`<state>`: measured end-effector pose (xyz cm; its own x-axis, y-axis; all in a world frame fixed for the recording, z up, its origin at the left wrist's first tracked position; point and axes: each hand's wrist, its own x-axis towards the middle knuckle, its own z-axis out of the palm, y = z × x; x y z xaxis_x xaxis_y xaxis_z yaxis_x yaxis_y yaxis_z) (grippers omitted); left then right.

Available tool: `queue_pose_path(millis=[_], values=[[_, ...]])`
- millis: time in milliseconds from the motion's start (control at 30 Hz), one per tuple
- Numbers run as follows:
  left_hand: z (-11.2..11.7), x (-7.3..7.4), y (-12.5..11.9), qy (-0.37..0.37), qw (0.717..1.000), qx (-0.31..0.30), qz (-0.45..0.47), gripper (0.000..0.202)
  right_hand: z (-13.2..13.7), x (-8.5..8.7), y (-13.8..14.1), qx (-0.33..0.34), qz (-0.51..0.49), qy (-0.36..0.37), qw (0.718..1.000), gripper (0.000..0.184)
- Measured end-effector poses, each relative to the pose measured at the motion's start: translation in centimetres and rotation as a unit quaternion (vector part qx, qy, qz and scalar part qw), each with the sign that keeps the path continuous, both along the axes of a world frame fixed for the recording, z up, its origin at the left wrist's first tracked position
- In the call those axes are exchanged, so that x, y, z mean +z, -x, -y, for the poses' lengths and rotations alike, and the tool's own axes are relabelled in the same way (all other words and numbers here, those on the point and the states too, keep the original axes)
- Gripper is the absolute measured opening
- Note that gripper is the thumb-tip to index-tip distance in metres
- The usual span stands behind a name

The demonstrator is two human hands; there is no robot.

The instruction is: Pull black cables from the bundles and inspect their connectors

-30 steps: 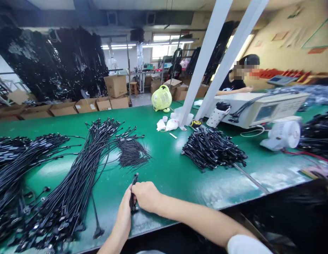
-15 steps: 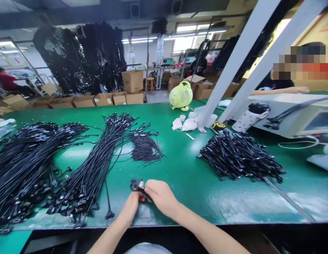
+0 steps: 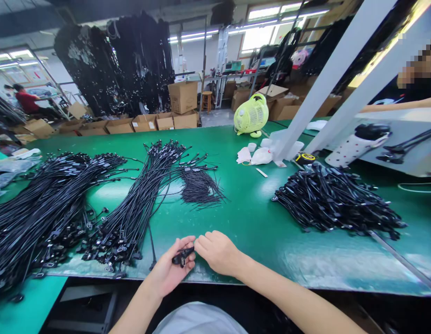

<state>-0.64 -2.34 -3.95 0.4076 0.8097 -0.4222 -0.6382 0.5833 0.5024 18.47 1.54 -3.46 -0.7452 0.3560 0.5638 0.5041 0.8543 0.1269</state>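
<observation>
Across the glossy green table (image 3: 243, 227) (cartons (image 3: 119, 126) beyond), both hands (image 3: 218, 254) grasp a black cable (image 3: 181, 258).

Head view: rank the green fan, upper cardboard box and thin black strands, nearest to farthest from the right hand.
From the right hand:
1. Thin black strands: on the table, ahead-left.
2. Green fan: near the table's far edge, ahead-right.
3. Upper cardboard box: beyond the table, ahead-left.
</observation>
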Motion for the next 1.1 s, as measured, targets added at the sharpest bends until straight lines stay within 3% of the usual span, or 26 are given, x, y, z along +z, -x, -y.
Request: queue_pose_path(millis=[100,233,333,433,500,667,833,1000,1100], values=[[0.8,-1.1,0.0,0.03,0.998,-0.038,0.04,0.051,0.5,0.2,0.1,0.038,0.03,0.003,0.999,0.031],[0.6,-1.3,0.0,-0.04,0.993,-0.104,-0.032,0.051,1.0,0.1,0.5,0.092,0.051,0.02,0.994,0.027],[-0.5,-0.4,0.0,-0.091,0.985,-0.04,-0.138,0.038,0.9,-0.3,0.7,0.049,0.031,0.018,0.998,0.026],[-1.4,0.4,-0.2,-0.124,0.971,0.036,-0.2,0.041,0.5,-0.8,0.5,-0.012,0.0,0.005,1.0,0.03],[-1.4,0.6,-0.5,-0.117,0.973,0.037,-0.194,0.043,0.2,-1.1,0.1,-0.023,-0.009,-0.008,1.0,0.03],[-0.4,-0.7,-2.1,-0.017,0.995,-0.04,-0.086,0.033,0.0,-1.5,-0.4,-0.012,0.017,0.003,1.0,0.027],[-0.6,-1.8,-3.3,0.003,0.996,0.029,-0.081,0.03,-0.1,-1.7,-0.3,0.002,0.026,-0.01,1.0,0.031],[-0.9,-1.1,-4.0,-0.003,0.994,0.055,-0.09,0.035,-0.2,-1.1,-0.8,0.016,0.032,-0.061,0.998,0.034],[-1.3,-0.4,-4.0,-0.043,0.988,0.084,-0.12,0.04,0.0,-0.9,-0.8,-0.02,-0.013,-0.028,0.999,0.035]])
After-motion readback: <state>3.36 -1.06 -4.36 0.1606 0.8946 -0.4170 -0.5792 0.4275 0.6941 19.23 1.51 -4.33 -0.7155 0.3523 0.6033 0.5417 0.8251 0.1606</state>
